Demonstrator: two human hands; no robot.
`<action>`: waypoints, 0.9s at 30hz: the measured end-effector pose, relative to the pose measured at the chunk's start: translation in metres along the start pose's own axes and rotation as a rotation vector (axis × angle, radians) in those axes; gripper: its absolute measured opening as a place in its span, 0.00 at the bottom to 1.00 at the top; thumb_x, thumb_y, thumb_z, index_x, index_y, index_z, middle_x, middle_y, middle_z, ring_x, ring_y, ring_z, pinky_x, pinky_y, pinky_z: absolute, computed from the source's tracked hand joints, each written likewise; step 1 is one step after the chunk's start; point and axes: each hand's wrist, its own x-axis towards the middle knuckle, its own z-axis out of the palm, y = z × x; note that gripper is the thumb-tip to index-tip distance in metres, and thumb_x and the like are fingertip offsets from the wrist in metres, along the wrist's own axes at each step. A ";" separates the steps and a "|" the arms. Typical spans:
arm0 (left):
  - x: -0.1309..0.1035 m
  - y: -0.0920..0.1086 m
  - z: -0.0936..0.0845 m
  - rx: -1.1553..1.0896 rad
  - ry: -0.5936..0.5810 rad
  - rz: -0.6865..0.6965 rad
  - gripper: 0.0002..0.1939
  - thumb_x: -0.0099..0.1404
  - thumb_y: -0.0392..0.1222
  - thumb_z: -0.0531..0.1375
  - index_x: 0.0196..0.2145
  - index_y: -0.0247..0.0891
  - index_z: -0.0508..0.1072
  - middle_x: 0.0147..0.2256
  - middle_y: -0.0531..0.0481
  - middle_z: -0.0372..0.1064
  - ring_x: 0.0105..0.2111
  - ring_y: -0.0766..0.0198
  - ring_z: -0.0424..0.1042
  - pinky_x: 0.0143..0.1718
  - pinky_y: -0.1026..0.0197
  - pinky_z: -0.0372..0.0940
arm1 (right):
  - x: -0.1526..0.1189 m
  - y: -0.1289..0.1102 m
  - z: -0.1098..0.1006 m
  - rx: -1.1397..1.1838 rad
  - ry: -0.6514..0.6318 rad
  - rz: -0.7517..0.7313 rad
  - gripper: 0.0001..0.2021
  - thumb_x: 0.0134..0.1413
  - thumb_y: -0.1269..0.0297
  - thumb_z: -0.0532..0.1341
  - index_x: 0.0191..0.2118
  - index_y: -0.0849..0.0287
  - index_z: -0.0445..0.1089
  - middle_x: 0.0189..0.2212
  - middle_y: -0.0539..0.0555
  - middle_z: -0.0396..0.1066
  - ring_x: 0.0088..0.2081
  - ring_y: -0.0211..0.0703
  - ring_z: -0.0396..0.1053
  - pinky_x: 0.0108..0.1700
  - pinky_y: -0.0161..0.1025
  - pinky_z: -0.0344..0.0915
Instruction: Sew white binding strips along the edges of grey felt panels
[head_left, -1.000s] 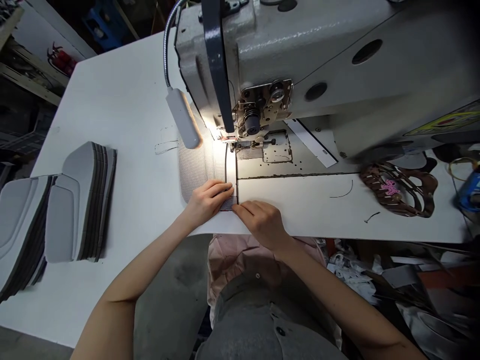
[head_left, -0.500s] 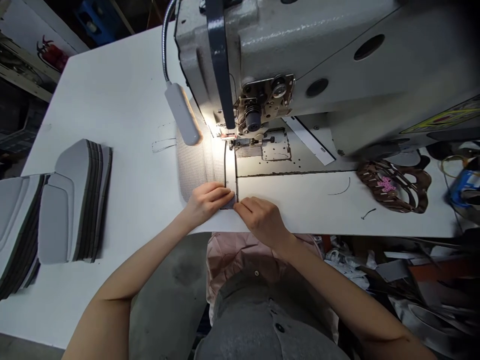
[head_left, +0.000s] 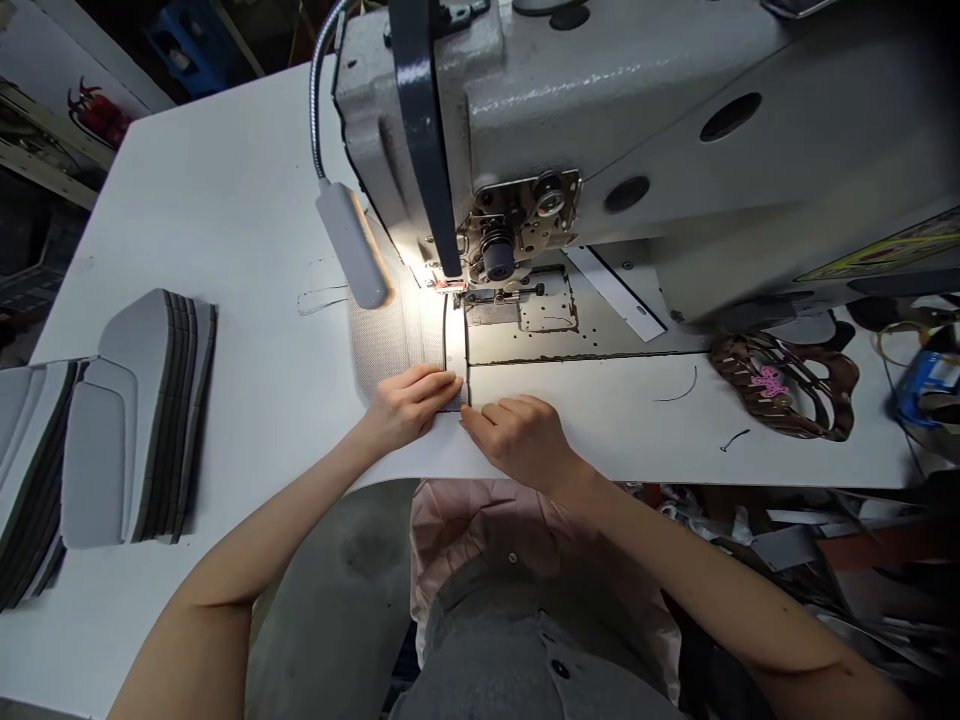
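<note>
A grey mesh fabric piece (head_left: pixel 386 345) lies under the needle area of the sewing machine (head_left: pixel 499 255), with a pale strip (head_left: pixel 455 345) along its right edge. The fingers of my left hand (head_left: pixel 409 405) are pressed together on the piece's near end, over the strip. My right hand (head_left: pixel 517 435) is closed at the near right corner of the piece, thumb and forefinger pinched on its edge. The lamp (head_left: pixel 354 245) lights the stitching spot, and the machine head hides the far part of the piece.
Stacks of grey padded panels (head_left: pixel 120 430) stand on the left of the white table (head_left: pixel 262 200). To the right are a white ruler-like strip (head_left: pixel 615 293), a brown hair clip (head_left: pixel 787 385), loose threads and a blue object (head_left: pixel 930 380).
The piece has shifted slightly away from me, toward the needle, and both hands have moved with it. The camera view has also shifted a little.
</note>
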 end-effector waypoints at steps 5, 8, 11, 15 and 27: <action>0.007 -0.009 0.003 -0.006 0.020 -0.008 0.19 0.71 0.31 0.50 0.54 0.39 0.73 0.44 0.43 0.76 0.46 0.59 0.75 0.45 0.57 0.74 | 0.010 0.007 -0.003 -0.035 -0.017 0.006 0.15 0.61 0.77 0.52 0.29 0.60 0.73 0.18 0.51 0.66 0.22 0.36 0.54 0.28 0.41 0.40; 0.010 -0.015 0.006 -0.009 0.000 -0.032 0.20 0.71 0.31 0.49 0.54 0.40 0.72 0.44 0.43 0.76 0.46 0.59 0.75 0.45 0.55 0.73 | 0.017 0.011 -0.005 -0.011 -0.067 0.027 0.16 0.61 0.78 0.52 0.29 0.60 0.73 0.18 0.52 0.66 0.22 0.36 0.53 0.29 0.40 0.40; 0.012 -0.022 0.008 0.010 -0.008 -0.047 0.20 0.70 0.30 0.49 0.54 0.39 0.72 0.44 0.43 0.77 0.46 0.58 0.75 0.46 0.55 0.73 | 0.023 0.016 -0.006 0.005 -0.099 0.052 0.15 0.61 0.78 0.52 0.31 0.59 0.74 0.18 0.52 0.66 0.21 0.36 0.53 0.29 0.40 0.41; 0.017 -0.031 0.010 0.003 -0.033 -0.089 0.20 0.70 0.31 0.49 0.53 0.40 0.73 0.44 0.43 0.76 0.46 0.59 0.75 0.46 0.55 0.72 | 0.031 0.023 -0.008 0.006 -0.146 0.081 0.15 0.60 0.78 0.52 0.33 0.59 0.75 0.18 0.52 0.67 0.22 0.36 0.55 0.28 0.40 0.41; 0.037 -0.054 0.015 0.107 -0.049 -0.085 0.18 0.70 0.32 0.49 0.48 0.39 0.76 0.43 0.44 0.77 0.43 0.59 0.75 0.40 0.58 0.69 | 0.055 0.039 -0.015 -0.026 -0.247 0.136 0.16 0.61 0.76 0.52 0.42 0.57 0.77 0.23 0.54 0.72 0.24 0.38 0.62 0.29 0.39 0.39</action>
